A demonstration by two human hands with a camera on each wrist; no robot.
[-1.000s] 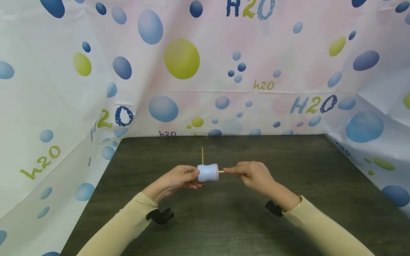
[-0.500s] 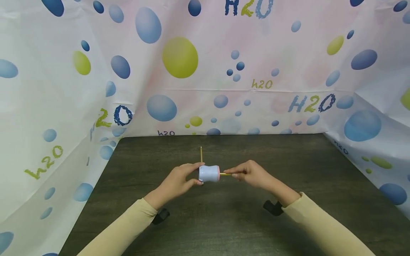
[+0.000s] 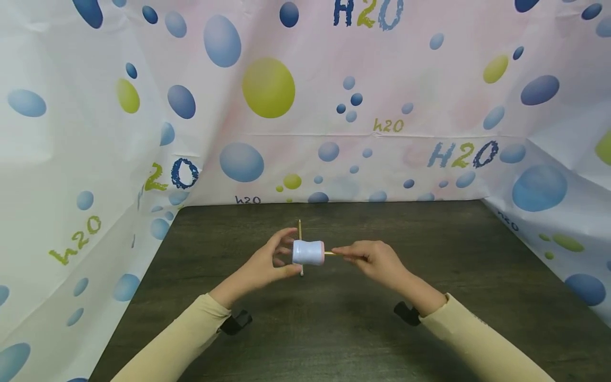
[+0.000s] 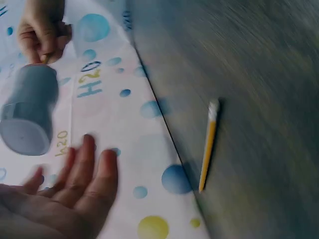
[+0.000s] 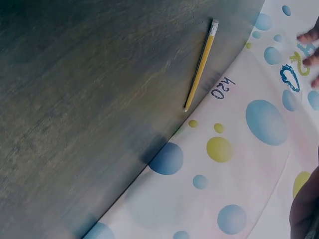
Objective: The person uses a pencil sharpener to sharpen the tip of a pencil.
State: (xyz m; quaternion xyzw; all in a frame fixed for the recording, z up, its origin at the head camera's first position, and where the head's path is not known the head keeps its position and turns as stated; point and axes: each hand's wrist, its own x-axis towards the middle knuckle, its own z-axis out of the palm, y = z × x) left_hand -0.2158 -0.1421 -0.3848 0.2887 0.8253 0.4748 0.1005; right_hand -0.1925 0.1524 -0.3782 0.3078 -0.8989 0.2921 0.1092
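**Sharpener aloft on a pencil**

Where the hands meet above the middle of the table [image 3: 429, 318], a pale blue sharpener [image 3: 308, 252] hangs on its side, pink rim toward the right hand [image 3: 374, 260]. That hand pinches a yellow pencil [image 3: 334, 253] entering the rim. Left hand [image 3: 267, 262] spread, fingers straight beside the blue end; contact unclear. Second pencil [image 4: 208, 147] flat on the table toward its far edge, near the bubble-print backdrop [image 3: 267, 87].

left hand [image 3: 267, 262]: fingers spread, relaxed | right hand [image 3: 372, 260]: fingertips pinched
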